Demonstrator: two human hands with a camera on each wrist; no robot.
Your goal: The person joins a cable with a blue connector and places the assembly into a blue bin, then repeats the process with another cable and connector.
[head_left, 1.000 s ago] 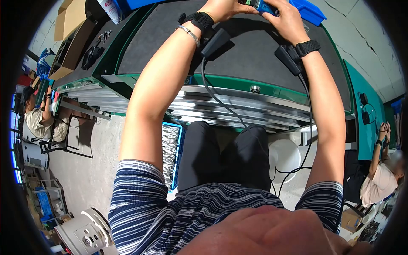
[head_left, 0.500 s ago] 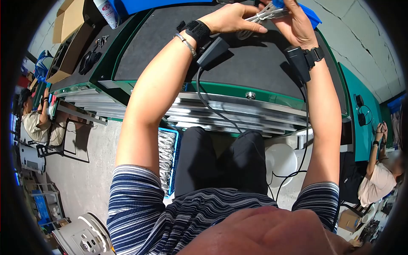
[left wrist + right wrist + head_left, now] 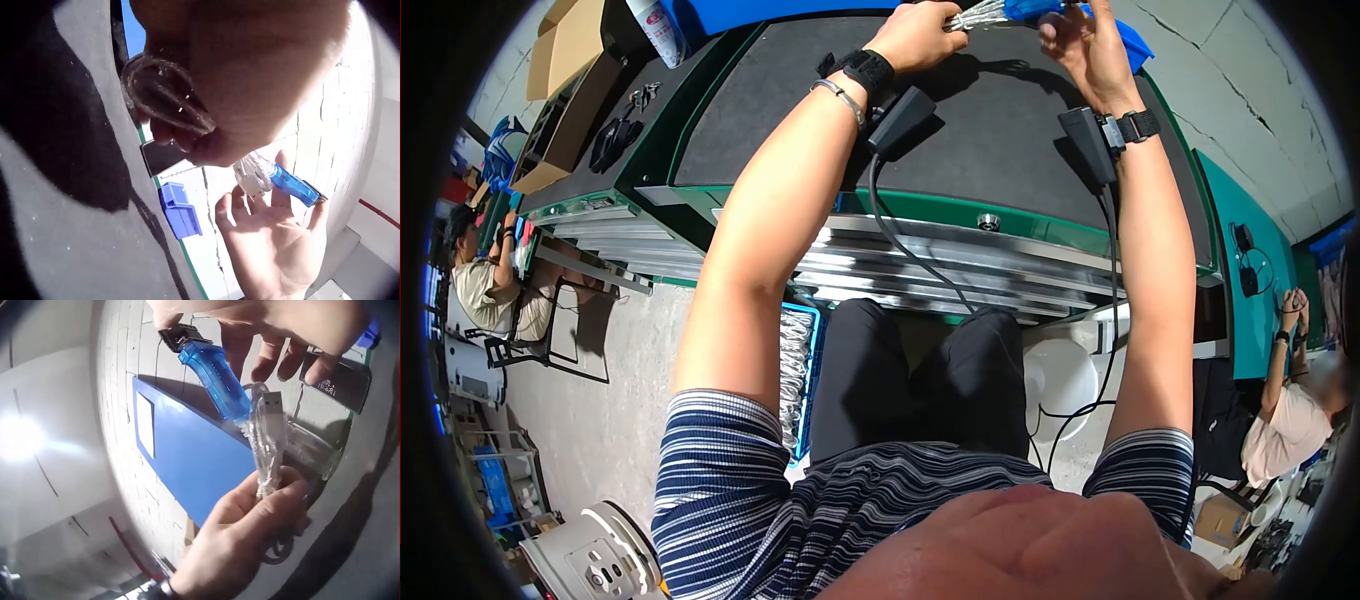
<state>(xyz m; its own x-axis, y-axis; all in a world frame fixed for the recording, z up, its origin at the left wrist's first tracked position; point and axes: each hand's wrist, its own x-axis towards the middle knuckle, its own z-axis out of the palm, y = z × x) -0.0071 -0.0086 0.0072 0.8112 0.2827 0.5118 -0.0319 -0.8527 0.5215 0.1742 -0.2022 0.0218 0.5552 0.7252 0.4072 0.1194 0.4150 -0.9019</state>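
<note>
A translucent blue adapter (image 3: 219, 381) has a dark connector at one end and a coiled clear-grey cable (image 3: 267, 450) with a USB plug at the other. My left hand (image 3: 237, 537) grips the tied middle of the coil; in the left wrist view a cable loop (image 3: 150, 94) sticks out past its fingers. With its other fingers spread, my right hand (image 3: 272, 256) holds the dark connector end of the adapter (image 3: 294, 185) at the fingertips. Both hands are above the far part of the dark mat in the head view, left hand (image 3: 915, 38) and right hand (image 3: 1100, 60) apart.
A blue bin (image 3: 1135, 45) sits beyond my right hand. In the right wrist view a large blue panel (image 3: 187, 456) and a dark labelled device (image 3: 337, 384) lie behind the cable. A spray can (image 3: 658, 35) and an open carton (image 3: 565, 60) are at left.
The left hand has moved away to the left along with the cable coil, which was out of sight one second ago. My right hand has turned and its fingers have spread.
</note>
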